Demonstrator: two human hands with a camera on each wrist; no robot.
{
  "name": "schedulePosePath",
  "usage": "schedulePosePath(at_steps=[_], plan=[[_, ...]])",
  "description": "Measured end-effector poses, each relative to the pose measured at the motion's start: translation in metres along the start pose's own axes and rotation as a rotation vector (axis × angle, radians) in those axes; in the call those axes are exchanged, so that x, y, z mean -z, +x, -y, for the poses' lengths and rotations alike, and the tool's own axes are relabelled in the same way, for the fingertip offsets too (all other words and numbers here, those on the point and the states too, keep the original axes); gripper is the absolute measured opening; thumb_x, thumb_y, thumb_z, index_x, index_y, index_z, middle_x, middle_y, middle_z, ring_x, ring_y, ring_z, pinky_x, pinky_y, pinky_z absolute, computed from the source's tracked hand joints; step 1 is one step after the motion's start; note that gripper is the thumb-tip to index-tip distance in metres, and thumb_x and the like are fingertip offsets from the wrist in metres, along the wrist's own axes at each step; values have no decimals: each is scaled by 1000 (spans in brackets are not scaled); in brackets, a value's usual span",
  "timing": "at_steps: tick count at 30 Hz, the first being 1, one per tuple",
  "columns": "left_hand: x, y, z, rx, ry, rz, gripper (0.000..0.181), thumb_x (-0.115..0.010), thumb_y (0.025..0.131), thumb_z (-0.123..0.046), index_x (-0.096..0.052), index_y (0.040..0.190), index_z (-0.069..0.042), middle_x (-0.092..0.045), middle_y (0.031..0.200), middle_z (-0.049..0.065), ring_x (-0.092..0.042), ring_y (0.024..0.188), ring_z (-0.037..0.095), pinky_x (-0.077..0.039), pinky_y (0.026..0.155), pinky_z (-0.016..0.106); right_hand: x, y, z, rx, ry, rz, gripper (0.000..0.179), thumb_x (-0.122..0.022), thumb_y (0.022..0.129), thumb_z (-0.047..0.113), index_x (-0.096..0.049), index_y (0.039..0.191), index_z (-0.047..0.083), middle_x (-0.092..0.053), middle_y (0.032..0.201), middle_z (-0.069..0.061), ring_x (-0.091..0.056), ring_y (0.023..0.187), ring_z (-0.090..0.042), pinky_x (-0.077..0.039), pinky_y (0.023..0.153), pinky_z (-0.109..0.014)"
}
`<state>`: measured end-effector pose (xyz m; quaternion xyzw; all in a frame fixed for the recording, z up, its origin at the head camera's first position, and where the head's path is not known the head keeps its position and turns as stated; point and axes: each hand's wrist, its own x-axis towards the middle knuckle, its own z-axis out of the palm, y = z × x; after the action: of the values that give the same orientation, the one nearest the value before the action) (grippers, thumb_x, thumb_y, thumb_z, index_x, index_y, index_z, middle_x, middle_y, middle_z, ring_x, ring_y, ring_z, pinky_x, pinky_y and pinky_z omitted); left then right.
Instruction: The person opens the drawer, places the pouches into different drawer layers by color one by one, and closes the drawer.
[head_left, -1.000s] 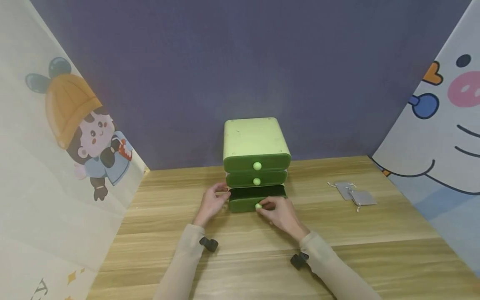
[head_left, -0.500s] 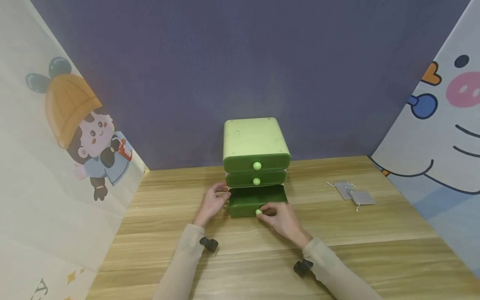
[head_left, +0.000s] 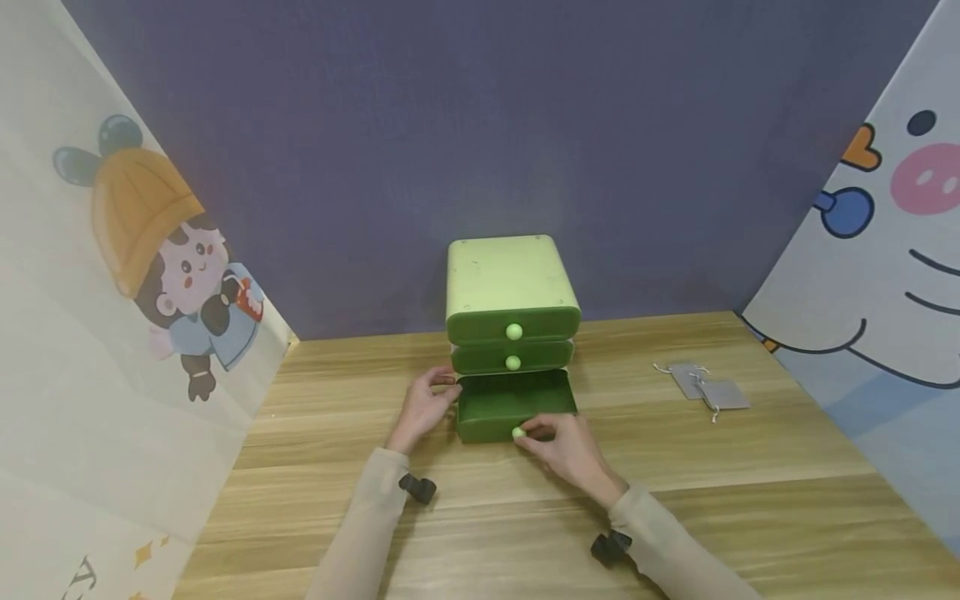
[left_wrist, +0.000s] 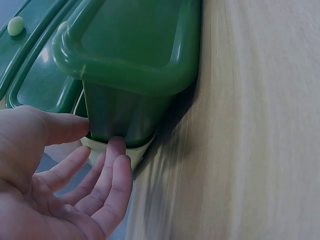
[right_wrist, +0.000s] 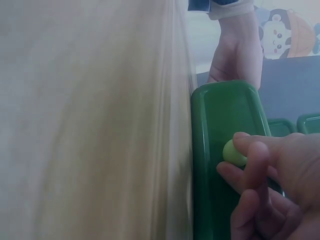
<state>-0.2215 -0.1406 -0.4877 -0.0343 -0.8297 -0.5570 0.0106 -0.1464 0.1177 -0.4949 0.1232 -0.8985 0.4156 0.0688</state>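
Observation:
A small cabinet (head_left: 512, 275) with a light green body and three dark green drawers stands against the back wall. Its bottom drawer (head_left: 483, 431) is pulled out and shows a dark green inside, with nothing visible in it. Thumb and finger of my right hand (head_left: 567, 450) pinch the round, pale green knob (right_wrist: 233, 154) of that drawer. My left hand (head_left: 422, 408) is at the cabinet's left side; the left wrist view has its thumb and loosely bent fingers at the body's edge beside the drawer. The top drawer (head_left: 480, 327) and middle drawer (head_left: 480, 359) are closed.
Two grey drawstring pouches (head_left: 725, 395) lie partly overlapping on the wooden table (head_left: 315, 467), to the right of the cabinet. Behind rises a dark blue wall (head_left: 360, 167). Side panels with cartoon prints flank the table.
The bottom drawer has slid farther out toward me, drawn by my right hand on its knob. My left hand has stayed in place.

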Motion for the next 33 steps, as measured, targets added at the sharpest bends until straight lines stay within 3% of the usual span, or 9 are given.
schedulePosePath(at_steps=[4, 6, 10, 15, 27, 33], plan=[[0, 0, 0, 5, -2, 4, 43, -70, 101, -9, -62, 142, 2, -70, 129, 25, -73, 111, 42, -65, 96, 46, 2, -3, 1, -10, 19, 28, 13, -88, 89, 24, -84, 99, 17, -84, 92, -3, -58, 42, -2, -52, 46, -21], [0, 0, 0, 2, 0, 5, 44, -70, 101, -9, -62, 142, 3, -70, 129, 26, -73, 111, 42, -65, 96, 46, 3, -4, 2, -15, 18, 41, 14, -87, 90, 26, -84, 101, 17, -84, 93, -3, -58, 41, -2, -53, 50, -20], [1, 0, -1, 9, -4, 8, 45, -70, 100, -8, -61, 143, 2, -70, 130, 25, -73, 112, 42, -65, 96, 46, 8, -5, 1, -24, 30, 84, 15, -85, 93, 30, -84, 103, 19, -84, 93, -1, -61, 43, -4, -55, 56, -20], [0, 0, -1, 19, -7, 12, 46, -70, 100, -8, -60, 144, 2, -70, 131, 25, -73, 112, 42, -65, 95, 45, 19, -5, -4, -34, 109, 130, 18, -84, 94, 27, -83, 106, 14, -83, 95, -3, -65, 47, -12, -56, 47, -25], [1, -2, 0, 11, -18, 9, 45, -70, 100, -8, -61, 143, 2, -70, 130, 25, -74, 108, 39, -67, 90, 41, 49, -3, -18, -69, 134, 135, 11, -82, 94, 19, -80, 100, 11, -81, 93, -8, -66, 50, -29, -52, 41, -27], [1, -3, -1, 7, -14, 12, 46, -70, 100, -9, -60, 143, 3, -69, 131, 26, -73, 110, 41, -66, 93, 43, 63, -2, -24, -84, 146, 106, 11, -83, 94, 19, -80, 100, 11, -81, 95, -9, -70, 55, -31, -60, 47, -36]])
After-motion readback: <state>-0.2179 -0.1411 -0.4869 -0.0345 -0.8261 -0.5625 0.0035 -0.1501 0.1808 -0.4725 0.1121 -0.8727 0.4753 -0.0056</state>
